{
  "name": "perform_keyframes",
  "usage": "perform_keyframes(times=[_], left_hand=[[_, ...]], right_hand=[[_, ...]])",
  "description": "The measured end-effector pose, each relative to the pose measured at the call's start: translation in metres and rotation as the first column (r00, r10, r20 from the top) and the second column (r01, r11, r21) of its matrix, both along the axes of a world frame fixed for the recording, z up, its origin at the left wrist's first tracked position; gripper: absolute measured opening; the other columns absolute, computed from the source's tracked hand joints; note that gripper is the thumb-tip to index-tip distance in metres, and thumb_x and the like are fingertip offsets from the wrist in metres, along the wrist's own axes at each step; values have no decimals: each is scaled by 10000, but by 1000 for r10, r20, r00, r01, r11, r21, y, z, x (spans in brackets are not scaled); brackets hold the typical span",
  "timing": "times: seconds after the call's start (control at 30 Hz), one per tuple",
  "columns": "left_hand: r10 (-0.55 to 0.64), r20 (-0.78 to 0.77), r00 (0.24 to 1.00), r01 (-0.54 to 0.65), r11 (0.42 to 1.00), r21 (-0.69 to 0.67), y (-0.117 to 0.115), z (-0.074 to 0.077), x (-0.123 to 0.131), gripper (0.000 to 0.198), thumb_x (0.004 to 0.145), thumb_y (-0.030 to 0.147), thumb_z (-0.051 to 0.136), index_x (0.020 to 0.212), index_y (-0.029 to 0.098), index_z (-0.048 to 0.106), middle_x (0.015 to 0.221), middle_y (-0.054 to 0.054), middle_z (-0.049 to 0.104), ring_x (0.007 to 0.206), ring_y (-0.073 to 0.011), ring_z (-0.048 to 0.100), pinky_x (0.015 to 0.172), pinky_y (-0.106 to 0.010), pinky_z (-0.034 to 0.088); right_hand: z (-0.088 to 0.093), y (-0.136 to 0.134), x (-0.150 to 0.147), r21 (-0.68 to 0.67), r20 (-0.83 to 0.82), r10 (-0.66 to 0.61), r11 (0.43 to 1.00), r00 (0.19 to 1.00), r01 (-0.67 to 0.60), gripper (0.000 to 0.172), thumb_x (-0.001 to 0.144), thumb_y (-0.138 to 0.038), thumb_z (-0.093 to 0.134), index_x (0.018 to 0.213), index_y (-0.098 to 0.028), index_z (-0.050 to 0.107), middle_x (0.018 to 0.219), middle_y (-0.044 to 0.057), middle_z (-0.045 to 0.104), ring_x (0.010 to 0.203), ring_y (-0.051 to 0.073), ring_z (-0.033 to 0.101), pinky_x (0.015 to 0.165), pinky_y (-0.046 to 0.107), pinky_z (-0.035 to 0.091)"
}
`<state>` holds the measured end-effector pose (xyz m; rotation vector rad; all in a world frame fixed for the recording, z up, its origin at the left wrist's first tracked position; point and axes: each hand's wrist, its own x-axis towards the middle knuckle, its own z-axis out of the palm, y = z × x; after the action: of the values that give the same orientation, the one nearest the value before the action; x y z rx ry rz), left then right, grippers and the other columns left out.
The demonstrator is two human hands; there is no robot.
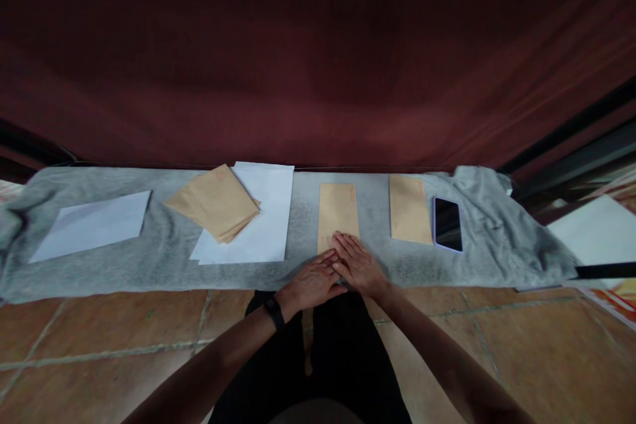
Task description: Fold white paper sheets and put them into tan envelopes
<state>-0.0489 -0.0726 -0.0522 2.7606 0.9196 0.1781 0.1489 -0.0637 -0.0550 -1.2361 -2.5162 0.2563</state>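
A tan envelope [338, 211] lies lengthwise on a grey cloth [149, 265] spread over the floor. My right hand [358, 264] rests flat on the envelope's near end, fingers stretched out. My left hand [313, 281] lies flat beside it, fingertips touching the right hand and the envelope's near edge. A dark band sits on my left wrist. Neither hand holds anything.
A second tan envelope [410, 209] and a black phone [448, 224] lie to the right. A stack of tan envelopes [216, 202] sits on white sheets [263, 225] to the left, with another white sheet [92, 225] farther left. A dark red curtain hangs behind; tiled floor lies in front.
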Motion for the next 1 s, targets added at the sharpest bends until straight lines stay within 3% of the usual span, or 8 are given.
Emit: perform_keyframes(times=[0.3,0.43,0.6,0.8,0.93,1.0], left_hand=[[-39,-30,999,40,998,48,-3,0,-2,586,1026,509,488,1496,161,459,1614,-102,422,1533,-214,310,1284,-379,181],[26,-9,1000,-25,997,70,-10,-3,-5,714,1016,548,484,1572,131,322,1653,-140,329,1558,-226,234,1280,-390,207],[113,-29,993,-109,987,121,-22,0,-8,763,1011,547,491,1583,88,281,1653,-176,310,1559,-255,223,1278,-412,235],[243,-42,969,-233,958,170,-30,5,-8,711,1016,518,482,1547,63,356,1609,-201,392,1531,-281,306,1260,-435,294],[319,-8,948,-313,934,172,-23,10,7,626,1043,441,423,1525,43,386,1553,-218,471,1491,-291,391,1250,-475,300],[330,10,944,-327,930,170,-13,13,20,617,1048,402,402,1526,14,372,1583,-231,420,1515,-296,343,1263,-473,266]], right_hand=[[-1,-23,11,70,61,-102,993,993,98,703,1067,-430,404,1629,-79,169,1643,176,334,1535,268,310,1247,484,332],[-4,-30,17,98,78,-123,989,989,115,725,1061,-442,421,1639,-110,135,1644,165,336,1525,274,331,1243,494,327],[-7,-39,22,110,86,-147,984,985,137,728,1062,-447,410,1643,-122,114,1651,160,324,1524,279,333,1238,498,324],[-6,-49,24,111,92,-207,974,974,197,721,1066,-459,387,1640,-107,130,1648,173,329,1519,294,339,1232,506,319],[-7,-51,22,106,86,-226,970,970,217,698,1074,-443,372,1642,-117,131,1643,174,339,1517,292,345,1234,512,307],[-9,-51,22,101,77,-232,969,970,223,691,1075,-434,376,1642,-123,135,1644,174,338,1517,292,345,1239,516,295]])
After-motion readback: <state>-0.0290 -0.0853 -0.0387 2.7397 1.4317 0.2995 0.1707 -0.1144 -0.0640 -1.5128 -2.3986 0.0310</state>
